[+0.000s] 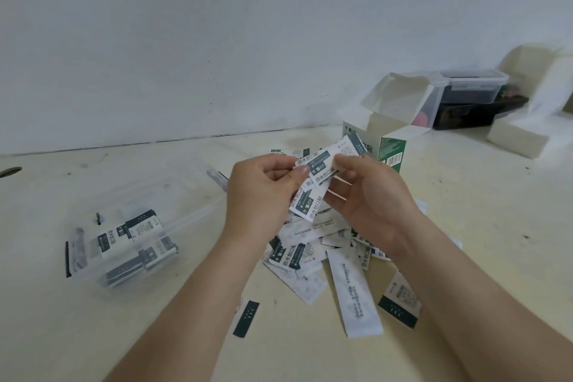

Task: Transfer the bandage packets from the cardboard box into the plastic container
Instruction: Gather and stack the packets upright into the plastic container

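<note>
Above the pile (310, 240), the left hand (263, 186) and right hand (369, 198) pinch a few packets (314, 178) between them. More lie in the tub (183, 214) at left. The box (392, 149) stands just behind.

Plain white wall (248, 25); scuffed cream tabletop (93, 335).

One head-worn wide-angle camera looks forward and down, close over the table (93, 335) toward the wall (217, 25).

container (130, 245) left, box (387, 146) behind packets (313, 245)
</note>
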Demonstrator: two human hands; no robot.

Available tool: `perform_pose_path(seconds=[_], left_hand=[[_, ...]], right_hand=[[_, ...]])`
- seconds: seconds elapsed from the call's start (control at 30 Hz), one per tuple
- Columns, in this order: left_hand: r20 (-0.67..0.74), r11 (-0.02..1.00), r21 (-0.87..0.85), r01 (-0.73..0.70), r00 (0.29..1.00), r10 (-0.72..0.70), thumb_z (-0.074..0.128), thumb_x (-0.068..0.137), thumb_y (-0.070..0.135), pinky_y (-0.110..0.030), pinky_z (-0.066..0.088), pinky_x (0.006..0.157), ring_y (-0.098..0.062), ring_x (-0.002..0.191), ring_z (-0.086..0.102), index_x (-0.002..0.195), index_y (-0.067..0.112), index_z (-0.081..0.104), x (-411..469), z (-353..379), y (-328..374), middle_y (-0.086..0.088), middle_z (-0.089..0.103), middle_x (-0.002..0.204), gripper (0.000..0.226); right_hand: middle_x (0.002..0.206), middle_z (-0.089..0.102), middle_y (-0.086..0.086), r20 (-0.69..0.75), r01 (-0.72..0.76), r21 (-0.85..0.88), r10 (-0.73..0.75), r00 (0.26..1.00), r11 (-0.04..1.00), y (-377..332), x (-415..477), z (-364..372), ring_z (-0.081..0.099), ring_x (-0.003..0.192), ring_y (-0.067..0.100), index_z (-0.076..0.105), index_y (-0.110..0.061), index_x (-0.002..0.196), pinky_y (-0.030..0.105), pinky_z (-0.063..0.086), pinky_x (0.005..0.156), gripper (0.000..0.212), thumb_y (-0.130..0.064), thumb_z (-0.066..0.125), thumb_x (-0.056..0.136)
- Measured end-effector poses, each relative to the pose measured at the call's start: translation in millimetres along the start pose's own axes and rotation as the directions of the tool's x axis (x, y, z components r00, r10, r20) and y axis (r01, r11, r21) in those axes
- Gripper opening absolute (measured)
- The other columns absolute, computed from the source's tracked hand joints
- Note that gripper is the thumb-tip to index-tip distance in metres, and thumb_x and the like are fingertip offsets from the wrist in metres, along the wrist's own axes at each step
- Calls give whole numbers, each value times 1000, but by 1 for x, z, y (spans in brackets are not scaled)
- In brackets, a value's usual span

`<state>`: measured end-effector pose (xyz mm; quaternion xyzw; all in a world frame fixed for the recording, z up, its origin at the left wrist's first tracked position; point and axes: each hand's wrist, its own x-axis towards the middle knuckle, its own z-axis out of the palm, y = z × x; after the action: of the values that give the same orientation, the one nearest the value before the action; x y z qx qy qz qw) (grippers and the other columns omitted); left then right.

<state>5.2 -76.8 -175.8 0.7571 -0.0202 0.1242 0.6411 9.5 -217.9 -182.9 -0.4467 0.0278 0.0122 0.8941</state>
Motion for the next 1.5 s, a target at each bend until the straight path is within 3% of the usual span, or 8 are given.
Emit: perform_pose_path(seconds=[0.2, 0.47, 0.67, 0.87, 0.97, 1.17, 1.37, 1.5], left_hand=[[-44, 999, -39, 18, 999, -20, 74, 82, 9, -38, 60, 58, -19, 68, 72, 82, 21, 70, -2, 0, 2, -1, 73, 74, 13], [211, 983, 179, -25, 977, -14, 79, 76, 7, -23, 55, 64, -6, 72, 67, 111, 32, 58, -3, -1, -1, 7, 68, 85, 49], [538, 407, 793, -453, 835, -119, 70, 78, 54, -36, 50, 89, -15, 107, 57, 126, 35, 55, -12, -2, -1, 12, 58, 118, 54], [489, 377, 801, -466, 871, 38, 54, 88, 33, -35, 55, 71, -21, 79, 65, 95, 27, 69, -7, -4, -7, 5, 70, 85, 17], [443, 430, 780, -455, 886, 133, 51, 93, 23, -35, 54, 70, -22, 73, 65, 93, 25, 71, -6, -6, -6, 1, 71, 80, 21], [142, 982, 191, -15, 990, -12, 67, 90, 21, -29, 58, 67, -8, 71, 71, 94, 21, 68, -5, -2, 6, 6, 76, 84, 4], [8, 976, 204, -77, 997, 77, 74, 82, 31, -37, 59, 58, -13, 47, 62, 76, 21, 63, -2, 3, -1, 6, 62, 57, 16], [93, 929, 283, -238, 971, 220, 77, 79, 27, -27, 44, 50, -7, 46, 49, 71, 22, 56, -5, 5, 1, 8, 54, 53, 23]], right_hand=[[68, 69, 10, -16, -32, 70, 33, 999, 997, 1, 1, 0, 64, 59, 22, 52, -8, 90, 29, 54, 53, 10, -2, 48, 97], [112, 68, 27, -37, 2, -18, -3, 999, 1000, -1, 2, -4, 69, 95, 37, 59, -2, 110, 45, 58, 79, 26, 10, 47, 91], [102, 68, 23, -103, 262, -371, -320, 942, 891, -17, 0, -11, 71, 86, 37, 57, -12, 115, 52, 56, 68, 38, 12, 46, 88], [83, 62, 9, 101, 312, -766, -374, 922, 562, 4, 5, -12, 53, 61, 18, 52, -26, 113, 27, 45, 53, 40, 3, 55, 86], [90, 65, 7, 79, 276, -798, -362, 929, 536, 7, 6, -14, 59, 65, 14, 48, -28, 117, 23, 48, 53, 44, 2, 57, 87], [103, 72, 11, -95, 131, -351, -174, 980, 927, 3, 3, -9, 72, 83, 24, 58, -14, 111, 43, 59, 68, 39, 14, 52, 85], [109, 70, 21, 88, -73, -1, 73, 993, 997, 7, -2, 5, 70, 90, 30, 62, -3, 114, 44, 58, 80, 25, -15, 45, 101], [107, 70, 18, 118, -25, -125, 40, 992, 992, 6, -3, 3, 70, 87, 27, 49, -3, 132, 36, 59, 69, 34, -2, 48, 98]])
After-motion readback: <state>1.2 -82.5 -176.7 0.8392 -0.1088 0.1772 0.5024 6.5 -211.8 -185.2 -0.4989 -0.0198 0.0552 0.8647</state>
